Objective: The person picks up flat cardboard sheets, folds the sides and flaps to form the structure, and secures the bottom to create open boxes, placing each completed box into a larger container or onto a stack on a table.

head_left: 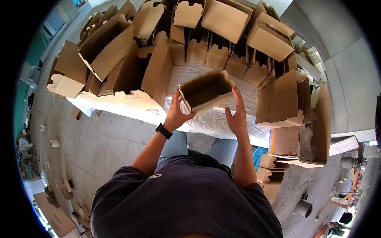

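An open-topped cardboard box (210, 104) is tilted between my two hands over the white sheet, its hollow inside showing. My left hand (174, 113) has its fingers along the box's left end and its thumb at the lower front edge. The fingertips of my right hand (237, 113) press on the box's right end, with the thumb held apart below the corner. Shade hides the bottom of the box.
The white sheet (242, 93) covers the table in front of me. Cardboard boxes ring it: a tall box (156, 79) at left, a stacked one (270, 41) at the far right, and another (283, 99) at right. A white cup-like piece (54, 143) lies on the floor.
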Demonstrator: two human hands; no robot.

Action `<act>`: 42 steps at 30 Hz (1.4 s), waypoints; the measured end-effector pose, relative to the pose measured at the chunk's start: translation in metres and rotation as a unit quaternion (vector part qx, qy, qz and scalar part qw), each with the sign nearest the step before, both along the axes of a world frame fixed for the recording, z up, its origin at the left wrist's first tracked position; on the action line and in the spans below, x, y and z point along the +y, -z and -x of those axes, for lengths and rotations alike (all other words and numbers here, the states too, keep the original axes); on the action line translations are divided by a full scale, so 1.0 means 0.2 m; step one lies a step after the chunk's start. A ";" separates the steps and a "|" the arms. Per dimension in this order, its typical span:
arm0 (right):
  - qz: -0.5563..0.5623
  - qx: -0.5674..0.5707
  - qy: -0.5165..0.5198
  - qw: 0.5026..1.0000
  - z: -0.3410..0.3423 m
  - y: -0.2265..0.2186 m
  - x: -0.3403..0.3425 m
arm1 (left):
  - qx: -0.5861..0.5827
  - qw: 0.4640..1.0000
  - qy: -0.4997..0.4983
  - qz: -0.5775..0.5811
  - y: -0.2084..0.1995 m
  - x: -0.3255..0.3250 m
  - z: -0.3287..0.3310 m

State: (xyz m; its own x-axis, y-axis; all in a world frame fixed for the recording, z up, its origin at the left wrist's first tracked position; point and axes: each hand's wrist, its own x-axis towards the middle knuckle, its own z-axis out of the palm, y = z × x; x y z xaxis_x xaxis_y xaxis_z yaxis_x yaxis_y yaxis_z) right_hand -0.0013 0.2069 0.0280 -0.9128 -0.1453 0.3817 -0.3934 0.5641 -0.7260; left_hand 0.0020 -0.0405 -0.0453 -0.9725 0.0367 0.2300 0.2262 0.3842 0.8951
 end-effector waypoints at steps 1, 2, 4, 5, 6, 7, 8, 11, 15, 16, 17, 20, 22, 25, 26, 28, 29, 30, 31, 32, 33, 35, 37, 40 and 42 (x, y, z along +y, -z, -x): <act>-0.001 0.000 0.001 1.000 0.00 0.00 0.00 | -0.002 1.000 0.000 -0.001 -0.01 0.00 0.00; -0.002 0.000 0.003 1.000 0.00 0.00 0.00 | -0.005 1.000 0.000 -0.001 -0.01 0.00 -0.01; 0.010 -0.007 0.003 1.000 -0.02 0.00 0.00 | 0.009 1.000 0.000 -0.007 0.00 0.00 -0.02; 0.015 -0.011 0.003 1.000 -0.03 0.00 0.01 | 0.016 1.000 0.000 -0.010 0.01 0.00 -0.03; 0.033 -0.020 0.012 0.999 -0.04 0.01 0.01 | 0.011 1.000 0.001 0.005 0.01 -0.01 -0.04; 0.050 -0.029 0.021 0.998 -0.06 0.03 0.03 | 0.005 1.000 0.002 0.020 0.01 -0.02 -0.05; 0.068 -0.038 0.030 0.997 -0.07 0.06 0.04 | 0.000 0.999 0.003 0.035 0.01 -0.02 -0.06; 0.159 -0.085 0.047 0.983 -0.11 0.10 0.10 | 0.000 1.000 0.010 0.024 0.02 -0.03 -0.07; 0.210 -0.122 0.091 0.966 -0.09 0.17 0.15 | 0.022 0.998 -0.007 0.066 0.02 -0.01 -0.07; 0.195 -0.111 0.084 0.971 -0.09 0.16 0.14 | 0.017 0.999 -0.005 0.047 0.02 0.00 -0.08; 0.181 -0.107 0.073 0.975 -0.10 0.15 0.13 | 0.012 1.000 -0.002 0.027 0.02 0.00 -0.08; 0.153 -0.116 0.025 0.981 -0.09 0.11 0.09 | 0.016 1.000 0.001 0.012 0.03 -0.01 -0.08; 0.152 -0.112 0.013 0.982 -0.09 0.07 0.06 | 0.014 1.000 0.002 0.022 0.04 -0.01 -0.08; 0.155 -0.111 -0.004 0.982 -0.08 0.06 0.03 | 0.015 0.999 0.000 0.049 0.02 -0.02 -0.08; 0.151 -0.111 -0.008 0.982 -0.07 0.05 0.03 | 0.026 0.998 -0.002 0.057 0.02 -0.01 -0.07; 0.142 -0.106 -0.009 0.984 -0.07 0.04 0.02 | 0.030 0.998 -0.006 0.061 0.02 -0.01 -0.08; 0.136 -0.098 -0.006 0.986 -0.07 0.04 0.01 | 0.026 0.998 -0.006 0.056 0.02 -0.01 -0.07; 0.130 -0.090 -0.004 0.987 -0.07 0.04 0.01 | 0.023 0.998 -0.008 0.051 0.01 0.00 -0.07; 0.140 -0.096 -0.004 0.985 -0.07 0.04 0.01 | 0.029 0.999 -0.001 0.039 0.00 0.00 -0.06; 0.151 -0.102 -0.005 0.983 -0.08 0.04 0.02 | 0.034 0.999 0.006 0.026 -0.01 0.01 -0.04; 0.161 -0.109 -0.005 0.981 -0.09 0.04 0.03 | 0.040 0.999 0.012 0.013 -0.02 0.01 -0.03; 0.158 -0.098 0.012 0.983 -0.10 0.02 0.04 | 0.033 0.999 0.019 0.024 -0.07 0.03 -0.01; 0.158 -0.086 0.022 0.983 -0.11 0.01 0.06 | 0.038 0.998 0.029 0.027 -0.10 0.06 0.02; 0.172 -0.084 0.036 0.981 -0.12 0.01 0.09 | 0.086 0.995 0.039 0.029 -0.11 0.10 0.05; 0.171 -0.094 0.037 0.980 -0.12 0.00 0.10 | 0.082 0.995 0.043 0.037 -0.13 0.10 0.05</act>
State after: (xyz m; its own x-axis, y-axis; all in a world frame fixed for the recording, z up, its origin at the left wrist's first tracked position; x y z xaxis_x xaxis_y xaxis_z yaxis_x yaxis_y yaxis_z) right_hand 0.0235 0.2264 0.0276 -0.9750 0.0316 0.2199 -0.2008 0.2977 -0.9333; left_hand -0.0086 -0.0207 -0.0194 -0.9144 0.1415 0.3792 0.4023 0.4210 0.8130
